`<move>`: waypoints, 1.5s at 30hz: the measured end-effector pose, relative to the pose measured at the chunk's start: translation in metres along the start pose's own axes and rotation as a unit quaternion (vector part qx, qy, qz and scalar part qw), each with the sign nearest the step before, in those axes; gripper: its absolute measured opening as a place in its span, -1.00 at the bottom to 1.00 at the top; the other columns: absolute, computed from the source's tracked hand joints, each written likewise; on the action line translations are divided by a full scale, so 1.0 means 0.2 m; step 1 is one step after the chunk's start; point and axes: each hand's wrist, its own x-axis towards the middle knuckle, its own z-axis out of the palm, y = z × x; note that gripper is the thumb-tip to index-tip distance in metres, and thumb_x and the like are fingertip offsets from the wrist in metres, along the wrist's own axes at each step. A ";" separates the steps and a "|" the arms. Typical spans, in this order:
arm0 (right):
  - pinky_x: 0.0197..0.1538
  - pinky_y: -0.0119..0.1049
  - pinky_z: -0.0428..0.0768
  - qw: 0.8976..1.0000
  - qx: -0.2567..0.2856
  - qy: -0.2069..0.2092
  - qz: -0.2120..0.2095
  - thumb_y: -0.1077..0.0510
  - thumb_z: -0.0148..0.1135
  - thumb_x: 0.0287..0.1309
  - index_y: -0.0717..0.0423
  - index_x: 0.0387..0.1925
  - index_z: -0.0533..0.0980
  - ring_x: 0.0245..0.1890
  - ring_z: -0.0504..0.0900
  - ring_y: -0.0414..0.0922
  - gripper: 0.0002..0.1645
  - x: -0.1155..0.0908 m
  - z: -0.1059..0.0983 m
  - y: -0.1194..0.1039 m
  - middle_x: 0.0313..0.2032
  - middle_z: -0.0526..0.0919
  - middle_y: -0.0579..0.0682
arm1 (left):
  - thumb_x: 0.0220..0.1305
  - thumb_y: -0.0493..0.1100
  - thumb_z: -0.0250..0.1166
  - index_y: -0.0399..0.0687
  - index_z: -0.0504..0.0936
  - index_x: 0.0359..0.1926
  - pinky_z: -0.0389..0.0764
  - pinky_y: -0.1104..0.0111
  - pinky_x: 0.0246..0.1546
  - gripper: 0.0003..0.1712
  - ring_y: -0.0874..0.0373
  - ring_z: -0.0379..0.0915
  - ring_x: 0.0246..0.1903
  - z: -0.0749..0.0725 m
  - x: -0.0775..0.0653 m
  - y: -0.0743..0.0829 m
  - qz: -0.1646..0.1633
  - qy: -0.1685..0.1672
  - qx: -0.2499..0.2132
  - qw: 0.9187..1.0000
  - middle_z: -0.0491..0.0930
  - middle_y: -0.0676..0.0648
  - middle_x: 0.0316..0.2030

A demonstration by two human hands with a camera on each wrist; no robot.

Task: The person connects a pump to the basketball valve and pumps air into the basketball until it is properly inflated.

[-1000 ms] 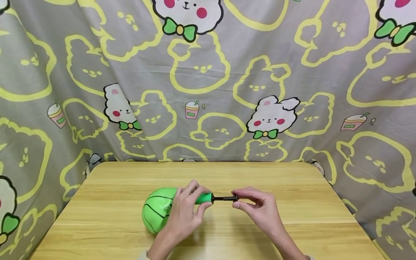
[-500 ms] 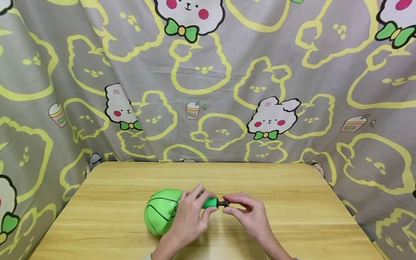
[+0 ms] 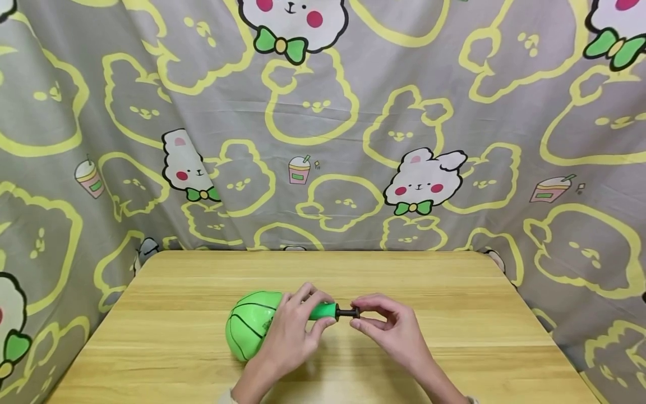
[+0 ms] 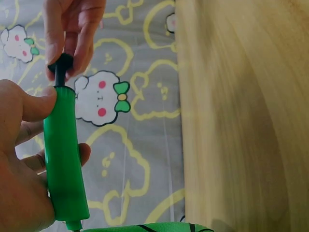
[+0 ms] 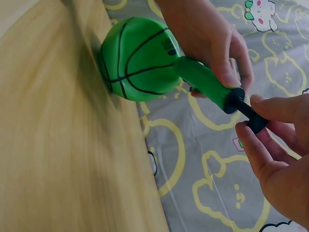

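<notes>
Tabletop (image 3: 479, 348) extends well right of the ball (image 3: 247, 328), its far edge behind. Beside the ball, our left hand (image 3: 292, 332) grips the pump (image 3: 323, 311); our right hand (image 3: 396, 328) pinches its handle (image 5: 256, 124).

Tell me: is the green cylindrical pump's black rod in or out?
Partly out: the black rod shows between the green barrel and round black handle.

head: we look forward-down over worktop (image 3: 484, 331)
left wrist: close on pump (image 4: 63, 159)
right wrist: close, facing ball (image 5: 140, 58)
wrists share: pump
</notes>
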 end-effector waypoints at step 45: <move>-0.10 -0.11 0.70 1.000 -0.024 0.001 -0.017 0.48 0.47 0.04 0.38 -0.07 0.67 -0.09 0.75 -0.07 -0.65 0.05 -0.23 -0.12 -0.08 0.70 0.33 | 0.18 -0.07 0.53 0.10 0.73 -0.11 0.36 0.22 -0.19 -0.75 0.33 0.43 -0.30 -0.11 0.04 -0.09 0.001 0.050 -0.028 0.998 0.48 0.20 -0.29</move>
